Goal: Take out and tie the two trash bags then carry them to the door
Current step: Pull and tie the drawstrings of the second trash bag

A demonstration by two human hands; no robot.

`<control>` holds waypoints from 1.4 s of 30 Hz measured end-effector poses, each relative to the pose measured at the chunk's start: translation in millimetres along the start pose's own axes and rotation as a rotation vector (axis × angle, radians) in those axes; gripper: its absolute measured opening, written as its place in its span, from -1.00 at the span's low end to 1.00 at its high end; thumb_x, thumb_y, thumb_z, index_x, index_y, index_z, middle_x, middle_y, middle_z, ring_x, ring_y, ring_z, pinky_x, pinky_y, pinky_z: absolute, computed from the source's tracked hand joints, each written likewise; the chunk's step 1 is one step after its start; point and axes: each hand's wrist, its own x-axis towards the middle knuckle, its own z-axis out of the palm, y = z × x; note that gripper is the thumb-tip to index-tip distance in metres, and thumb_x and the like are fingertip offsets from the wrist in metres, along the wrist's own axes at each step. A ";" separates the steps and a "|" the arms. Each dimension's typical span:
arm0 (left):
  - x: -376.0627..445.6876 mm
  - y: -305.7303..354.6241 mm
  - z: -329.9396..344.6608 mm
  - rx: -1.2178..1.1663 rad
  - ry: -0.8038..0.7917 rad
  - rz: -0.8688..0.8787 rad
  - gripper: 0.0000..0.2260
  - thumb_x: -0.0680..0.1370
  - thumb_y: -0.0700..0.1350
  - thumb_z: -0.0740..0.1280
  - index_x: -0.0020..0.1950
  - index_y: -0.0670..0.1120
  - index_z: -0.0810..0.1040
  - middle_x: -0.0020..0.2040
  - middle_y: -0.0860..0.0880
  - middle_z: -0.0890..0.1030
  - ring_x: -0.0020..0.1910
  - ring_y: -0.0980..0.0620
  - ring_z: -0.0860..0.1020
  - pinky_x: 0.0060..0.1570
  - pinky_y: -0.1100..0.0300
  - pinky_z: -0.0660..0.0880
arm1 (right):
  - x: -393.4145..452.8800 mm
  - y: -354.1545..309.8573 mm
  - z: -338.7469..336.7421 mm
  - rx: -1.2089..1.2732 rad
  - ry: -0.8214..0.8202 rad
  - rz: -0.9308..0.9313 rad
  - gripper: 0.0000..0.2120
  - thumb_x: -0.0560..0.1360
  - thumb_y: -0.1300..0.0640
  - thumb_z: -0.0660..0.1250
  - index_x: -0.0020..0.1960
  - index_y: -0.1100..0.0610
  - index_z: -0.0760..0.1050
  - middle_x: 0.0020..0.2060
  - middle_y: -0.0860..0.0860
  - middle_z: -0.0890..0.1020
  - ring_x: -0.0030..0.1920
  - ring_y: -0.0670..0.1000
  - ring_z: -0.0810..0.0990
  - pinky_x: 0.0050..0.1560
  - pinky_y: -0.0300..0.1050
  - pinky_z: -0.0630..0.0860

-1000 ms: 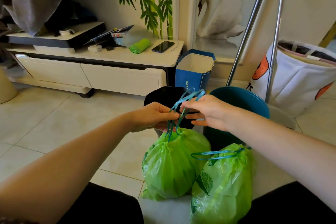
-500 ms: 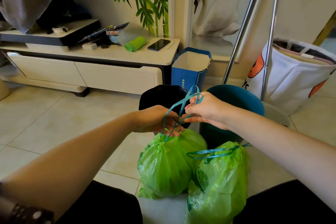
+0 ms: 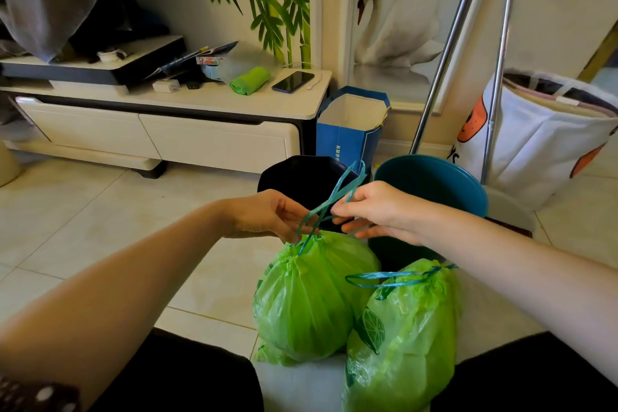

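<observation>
Left bag (image 3: 311, 298): green, thin plastic, on floor tiles btwn the knees; neck gathered shut.
Drawstring (image 3: 334, 201): blue ribbon, thin, limp; loops cross above the neck.
Left hand (image 3: 264, 214): fingers pinched on one strand, low, close to neck.
Right hand (image 3: 378, 211): pinched on the loop's other side; hands near, not touching.
Right bag (image 3: 404, 331): just beside, touching left bag; its string (image 3: 384, 279) lies slack, free.
Handling: prob light, soft, film tears easily; ribbon slippery, so grip strings, not film.
Bins: black bin (image 3: 294, 174) & teal bin (image 3: 431, 184) behind.
</observation>
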 end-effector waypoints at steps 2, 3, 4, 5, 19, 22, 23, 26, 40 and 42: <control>1.3 -4.8 -0.9 0.091 0.061 0.029 -0.68 0.43 -0.41 0.42 0.18 -0.32 0.59 0.15 -0.24 0.65 0.19 -0.15 0.61 0.29 -0.23 0.42 | 1.5 -1.0 3.5 0.013 0.033 -0.012 -0.88 0.51 0.09 0.36 -0.03 0.14 0.59 0.02 0.11 0.68 -0.07 0.01 0.62 0.02 -0.05 0.58; 2.1 -6.3 -0.7 0.122 0.095 0.045 -0.71 0.42 -0.36 0.45 0.13 -0.25 0.64 0.11 -0.22 0.67 0.17 -0.19 0.61 0.26 -0.22 0.45 | 1.2 -2.3 4.2 0.022 0.045 -0.016 -0.88 0.51 0.10 0.36 -0.05 0.16 0.59 0.04 0.14 0.68 -0.07 0.02 0.63 0.05 -0.03 0.58; 3.1 -7.1 -0.5 0.131 0.130 0.057 -0.75 0.41 -0.33 0.47 0.07 -0.18 0.68 0.07 -0.21 0.69 0.14 -0.18 0.62 0.24 -0.19 0.48 | 0.2 -4.1 4.1 0.028 0.050 -0.018 -0.88 0.51 0.12 0.35 -0.08 0.18 0.59 0.04 0.16 0.67 -0.07 0.03 0.63 0.06 -0.01 0.58; 4.3 -7.7 -0.6 0.122 0.163 0.066 -0.79 0.41 -0.31 0.48 0.02 -0.14 0.71 0.04 -0.21 0.70 0.10 -0.15 0.64 0.22 -0.15 0.51 | -1.6 -5.9 3.7 0.038 0.045 -0.018 -0.89 0.51 0.15 0.33 -0.10 0.20 0.59 0.03 0.19 0.67 -0.08 0.04 0.63 0.06 -0.01 0.57; 22.2 -8.6 -0.3 -0.129 0.457 0.031 -0.76 0.62 -0.10 0.24 -0.07 -0.22 0.62 -0.38 -0.02 0.65 -0.38 0.10 0.59 -0.18 0.17 0.52 | -22.3 -13.1 -21.9 -0.252 0.015 -0.246 -0.51 0.56 0.05 0.22 -0.54 0.13 0.40 -0.48 0.05 0.62 -0.35 -0.07 0.56 -0.12 -0.08 0.54; 22.1 -6.0 1.9 0.177 0.433 0.052 -0.76 0.56 -0.12 0.33 -0.19 -0.26 0.64 -0.45 -0.02 0.56 -0.43 0.08 0.49 -0.31 0.23 0.45 | -25.2 -18.3 -23.0 -0.202 0.057 -0.371 -0.64 0.57 0.13 0.21 -0.37 0.14 0.55 -0.34 0.02 0.64 -0.28 -0.05 0.55 -0.27 -0.21 0.46; 21.8 -3.3 5.2 0.289 0.386 0.068 -0.75 0.54 -0.12 0.35 -0.22 -0.27 0.63 -0.45 -0.04 0.54 -0.42 0.07 0.48 -0.32 0.25 0.45 | -25.3 -20.2 -22.7 -0.153 0.059 -0.400 -0.70 0.57 0.16 0.21 -0.30 0.16 0.58 -0.30 0.03 0.63 -0.27 -0.05 0.54 -0.31 -0.23 0.44; 19.6 8.3 16.3 0.500 0.225 0.112 -0.81 0.50 -0.17 0.33 -0.07 -0.28 0.66 -0.37 -0.06 0.49 -0.38 0.08 0.42 -0.29 0.26 0.41 | -23.2 -23.8 -20.6 0.080 0.021 -0.426 -0.77 0.57 0.21 0.22 -0.20 0.24 0.56 -0.24 0.13 0.58 -0.28 0.00 0.56 -0.40 -0.21 0.45; 23.3 9.8 28.9 0.418 0.165 0.170 -0.63 0.57 -0.09 0.34 -0.46 0.02 0.62 -0.28 -0.03 0.69 -0.31 0.05 0.57 -0.20 0.20 0.49 | 6.9 -9.8 -12.8 -0.112 0.251 -0.362 -0.82 0.53 0.23 0.25 0.13 0.17 0.46 -0.10 0.08 0.66 -0.11 -0.02 0.59 0.09 -0.03 0.53; 19.4 9.2 26.7 0.358 0.166 0.166 -0.63 0.59 -0.09 0.30 -0.41 0.05 0.65 -0.21 -0.16 0.69 -0.31 0.11 0.56 -0.20 0.27 0.51 | 10.5 2.1 -6.9 -0.405 0.127 -0.229 -0.76 0.56 0.08 0.23 0.12 0.21 0.51 -0.04 0.15 0.68 -0.10 0.02 0.58 0.11 0.04 0.50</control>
